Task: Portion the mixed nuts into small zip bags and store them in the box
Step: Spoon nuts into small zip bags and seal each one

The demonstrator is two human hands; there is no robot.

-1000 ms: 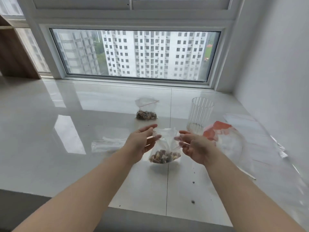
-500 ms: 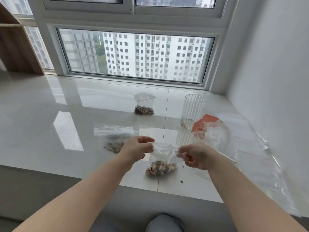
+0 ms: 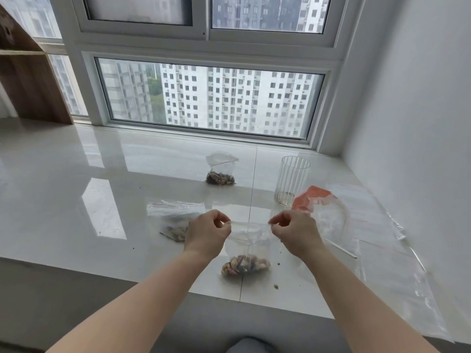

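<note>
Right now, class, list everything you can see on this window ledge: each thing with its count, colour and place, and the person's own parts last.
held zip bag: 1, clear, mixed brown nuts in its bottom, near the front edge.
standing zip bag: 1, clear, nuts inside, far centre near the window.
lying zip bag: 1, clear, some nuts, left of the hands.
ribbed glass: 1, clear, upright, right of centre.
large bag: 1, clear with an orange patch, beside the glass.
plastic sheets: clear, flat along the right wall; count unclear.
ledge: 1, glossy white.
left hand: pinches the held bag's top.
right hand: pinches the same top.
</note>
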